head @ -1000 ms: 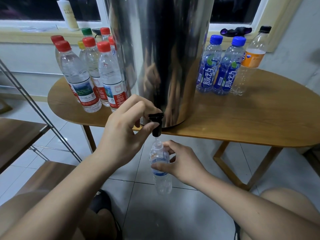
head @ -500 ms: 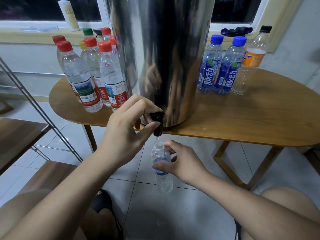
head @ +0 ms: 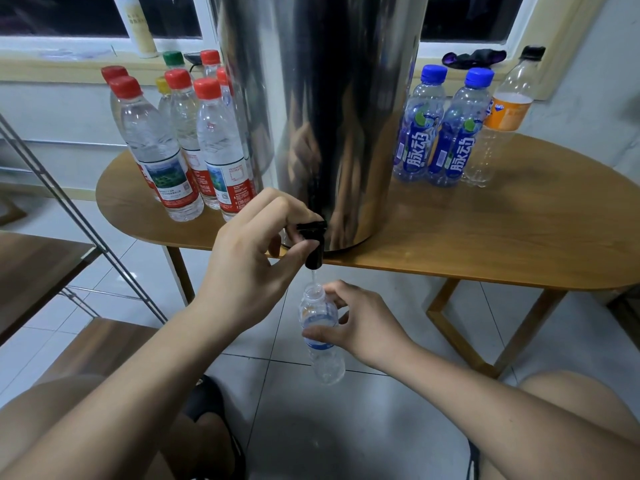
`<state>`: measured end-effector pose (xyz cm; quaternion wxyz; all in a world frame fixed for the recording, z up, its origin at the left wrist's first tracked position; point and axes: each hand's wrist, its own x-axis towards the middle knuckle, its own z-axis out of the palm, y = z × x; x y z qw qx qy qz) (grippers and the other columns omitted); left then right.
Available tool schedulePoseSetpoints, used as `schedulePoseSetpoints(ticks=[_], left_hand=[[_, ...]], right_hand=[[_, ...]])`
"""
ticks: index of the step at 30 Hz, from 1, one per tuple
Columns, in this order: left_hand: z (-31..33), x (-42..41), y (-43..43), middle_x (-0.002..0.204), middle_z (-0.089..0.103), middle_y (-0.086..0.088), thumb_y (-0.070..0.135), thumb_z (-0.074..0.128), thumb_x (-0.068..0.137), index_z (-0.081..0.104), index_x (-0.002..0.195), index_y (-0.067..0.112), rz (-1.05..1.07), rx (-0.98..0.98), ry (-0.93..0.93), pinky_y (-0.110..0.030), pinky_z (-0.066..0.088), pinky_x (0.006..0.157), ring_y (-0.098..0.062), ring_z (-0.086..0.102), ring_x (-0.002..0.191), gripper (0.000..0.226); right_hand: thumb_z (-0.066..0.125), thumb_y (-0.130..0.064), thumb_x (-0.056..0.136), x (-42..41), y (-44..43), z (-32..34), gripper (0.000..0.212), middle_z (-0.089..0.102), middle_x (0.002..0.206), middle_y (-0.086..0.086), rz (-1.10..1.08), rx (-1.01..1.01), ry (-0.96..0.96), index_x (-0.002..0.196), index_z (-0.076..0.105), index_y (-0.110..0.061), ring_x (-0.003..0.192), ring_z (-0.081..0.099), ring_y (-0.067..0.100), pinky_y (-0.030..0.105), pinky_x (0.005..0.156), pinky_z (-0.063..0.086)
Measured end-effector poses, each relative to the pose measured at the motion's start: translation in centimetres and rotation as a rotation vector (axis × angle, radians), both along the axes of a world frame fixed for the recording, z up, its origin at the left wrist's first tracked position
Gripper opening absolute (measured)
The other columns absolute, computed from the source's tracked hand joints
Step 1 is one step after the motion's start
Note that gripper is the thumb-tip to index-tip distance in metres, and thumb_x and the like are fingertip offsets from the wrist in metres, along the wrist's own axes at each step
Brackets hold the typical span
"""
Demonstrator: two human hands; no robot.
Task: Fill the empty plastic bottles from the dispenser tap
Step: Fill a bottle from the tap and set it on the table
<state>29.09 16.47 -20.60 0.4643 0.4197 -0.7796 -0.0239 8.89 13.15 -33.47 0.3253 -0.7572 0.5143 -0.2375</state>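
The left hand pinches the black tap: its fingers curl over the lever on top and the thumb presses the spout from below. The tap juts from the foot of the steel dispenser, which stands at the front edge of the wooden table. A thin stream of water runs from the spout.

The right hand grips a small clear bottle around its pale blue label band, thumb across the front and fingers curled behind. The bottle is uncapped and upright, held out in front of the table's front edge and below it, its mouth just under the spout. The label's writing is too blurred to read.

Toward the table's left end stands a cluster of red-capped bottles with red, white and green labels whose small print cannot be read; a green cap and a yellow cap show among them. To the right of the dispenser, toward the back edge, two blue-capped bottles carry blue labels reading 脉动. Just beside them is a clear bottle with a black cap and an orange Fanta label.
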Motion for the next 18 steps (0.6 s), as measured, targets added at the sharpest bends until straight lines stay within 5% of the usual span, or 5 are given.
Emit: schedulePoseSetpoints(ticks=[18], left_hand=[[-0.15,-0.14,0.12,0.1,0.064,0.001,-0.002,0.084,0.092,0.072,0.108,0.007,0.016,0.01,0.021,-0.026,0.05,0.066,-0.004,0.06,0.086,0.022]], right_hand=[[0.091,-0.064,0.074,-0.02,0.03,-0.09,0.075,0.069,0.125,-0.017,0.005,-0.023,0.01,0.136,0.061,-0.035,0.109,0.065,0.005,0.033,0.091,0.061]])
